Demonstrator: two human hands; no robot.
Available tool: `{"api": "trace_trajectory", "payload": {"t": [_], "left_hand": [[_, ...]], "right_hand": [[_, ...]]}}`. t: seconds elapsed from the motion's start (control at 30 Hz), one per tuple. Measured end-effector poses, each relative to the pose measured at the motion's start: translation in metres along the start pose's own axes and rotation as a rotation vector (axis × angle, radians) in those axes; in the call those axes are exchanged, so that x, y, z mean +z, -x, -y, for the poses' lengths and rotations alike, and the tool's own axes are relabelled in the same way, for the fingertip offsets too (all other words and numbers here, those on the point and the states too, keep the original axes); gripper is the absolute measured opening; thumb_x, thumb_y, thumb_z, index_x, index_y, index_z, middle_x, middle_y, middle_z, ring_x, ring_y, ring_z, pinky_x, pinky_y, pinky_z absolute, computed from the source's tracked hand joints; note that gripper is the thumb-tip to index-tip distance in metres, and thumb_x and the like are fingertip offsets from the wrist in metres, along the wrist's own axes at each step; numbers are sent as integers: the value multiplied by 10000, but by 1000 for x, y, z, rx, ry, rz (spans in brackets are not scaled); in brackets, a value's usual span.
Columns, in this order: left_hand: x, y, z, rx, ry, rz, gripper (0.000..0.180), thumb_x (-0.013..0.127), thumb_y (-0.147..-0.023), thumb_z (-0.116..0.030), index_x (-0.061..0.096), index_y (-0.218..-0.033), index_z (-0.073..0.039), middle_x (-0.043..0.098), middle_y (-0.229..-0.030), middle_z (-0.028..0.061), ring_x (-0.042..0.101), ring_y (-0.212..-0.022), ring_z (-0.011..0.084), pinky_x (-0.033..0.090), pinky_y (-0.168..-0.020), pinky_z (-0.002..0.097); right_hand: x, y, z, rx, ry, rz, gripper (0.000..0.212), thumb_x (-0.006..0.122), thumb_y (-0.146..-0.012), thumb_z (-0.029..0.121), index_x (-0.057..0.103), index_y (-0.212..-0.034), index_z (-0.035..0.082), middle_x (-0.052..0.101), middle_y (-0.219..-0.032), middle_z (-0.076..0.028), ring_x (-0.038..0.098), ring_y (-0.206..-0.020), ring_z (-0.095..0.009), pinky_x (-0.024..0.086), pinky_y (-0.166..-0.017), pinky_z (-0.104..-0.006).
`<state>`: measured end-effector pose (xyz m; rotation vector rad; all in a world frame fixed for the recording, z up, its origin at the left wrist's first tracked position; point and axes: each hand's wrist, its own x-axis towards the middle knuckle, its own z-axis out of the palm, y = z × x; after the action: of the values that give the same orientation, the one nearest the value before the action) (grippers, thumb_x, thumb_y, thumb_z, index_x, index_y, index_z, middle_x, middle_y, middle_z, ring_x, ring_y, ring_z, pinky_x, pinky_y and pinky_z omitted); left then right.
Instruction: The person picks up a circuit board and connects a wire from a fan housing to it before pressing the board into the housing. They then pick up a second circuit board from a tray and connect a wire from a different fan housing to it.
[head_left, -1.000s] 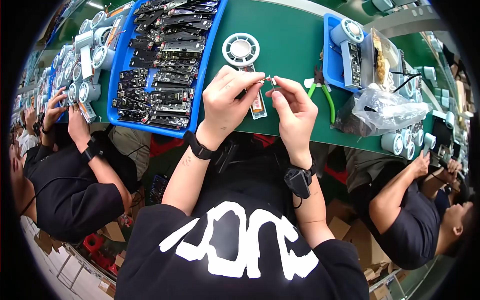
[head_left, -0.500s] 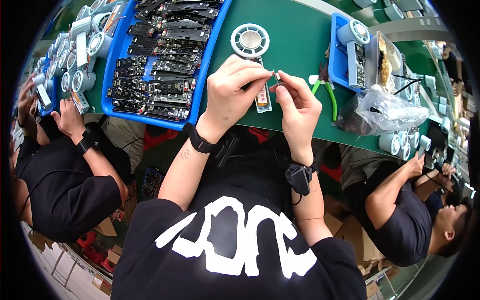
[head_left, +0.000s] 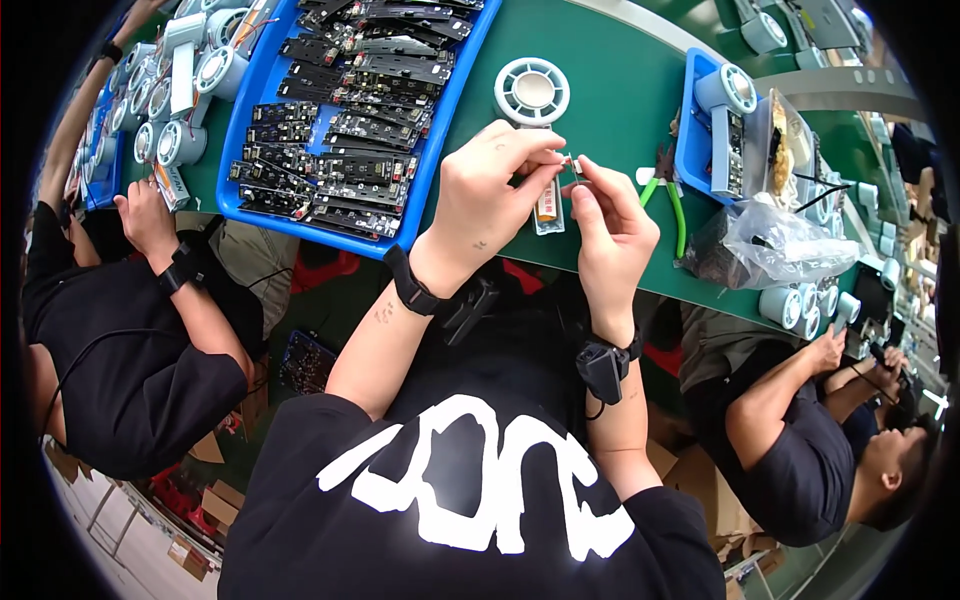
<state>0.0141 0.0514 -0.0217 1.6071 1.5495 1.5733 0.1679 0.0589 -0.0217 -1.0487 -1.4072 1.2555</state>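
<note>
My left hand [head_left: 490,195] and my right hand [head_left: 615,220] meet over the green table, both closed in a pinch with fingertips almost touching. Between them shows a tiny pale piece [head_left: 573,166] with a thin strand, too small to name. Just beyond and below my fingers lies a pale blue handheld fan, its round slotted head [head_left: 532,91] facing up. Its open handle [head_left: 548,222] points toward me and shows an orange-and-white labelled cell; my left hand covers part of it. I wear a black strap on each wrist.
Left stands a blue tray [head_left: 385,245] of black circuit-board strips, with piled fan bodies [head_left: 182,143] beyond it. To the right lie green-handled pliers [head_left: 668,195], a blue bin [head_left: 692,130] and a clear plastic bag [head_left: 780,240]. People work on both sides.
The view has shifted, so the table's contents sit further right and slightly lower. My fingertips remain pinched together over the fan, with the right hand's fingers slightly changed in angle.
</note>
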Motion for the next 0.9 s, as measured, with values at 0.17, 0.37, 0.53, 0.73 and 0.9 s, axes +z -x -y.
{"api": "trace_trajectory", "payload": {"t": [0.17, 0.37, 0.53, 0.73, 0.9], "left_hand": [[-11, -6, -13, 129, -131, -7, 229, 787, -763, 29, 714, -975, -19, 718, -847, 88, 686, -716, 196, 543, -634, 298], [-8, -12, -20, 163, -79, -19, 123, 733, -796, 12, 692, -909, -13, 680, -837, 114, 661, -781, 285, 546, -677, 356], [-10, -12, -18, 116, -75, 34, 75, 724, -819, -28, 676, -876, -14, 663, -852, 111, 640, -831, 284, 532, -727, 369], [-13, -2, -18, 89, -124, 38, 89, 734, -820, -43, 682, -888, -19, 647, -901, 103, 619, -858, 279, 526, -738, 363], [-9, -2, -9, 132, -62, 47, 113, 742, -813, -28, 701, -918, -19, 644, -929, 102, 615, -866, 266, 529, -731, 352]], "right_hand": [[5, 3, 10, 49, 2, -11, 276, 643, -947, -36, 676, -1221, -42, 675, -1085, -75, 663, -911, -112, 524, -795, -227], [-4, 4, 11, 67, -14, -53, 272, 637, -971, 10, 667, -1237, -39, 701, -1075, -63, 653, -887, -95, 512, -769, -219], [-6, 0, 15, 46, 76, -44, 276, 632, -976, 14, 647, -1248, -34, 691, -1098, -66, 653, -905, -96, 512, -778, -220], [-4, -1, 17, 27, 101, -20, 271, 626, -979, 15, 637, -1246, -34, 689, -1090, -61, 654, -910, -96, 511, -774, -219], [-8, -2, 17, 78, 53, -40, 269, 630, -975, 12, 640, -1239, -41, 691, -1070, -61, 655, -908, -102, 506, -766, -218]]}}
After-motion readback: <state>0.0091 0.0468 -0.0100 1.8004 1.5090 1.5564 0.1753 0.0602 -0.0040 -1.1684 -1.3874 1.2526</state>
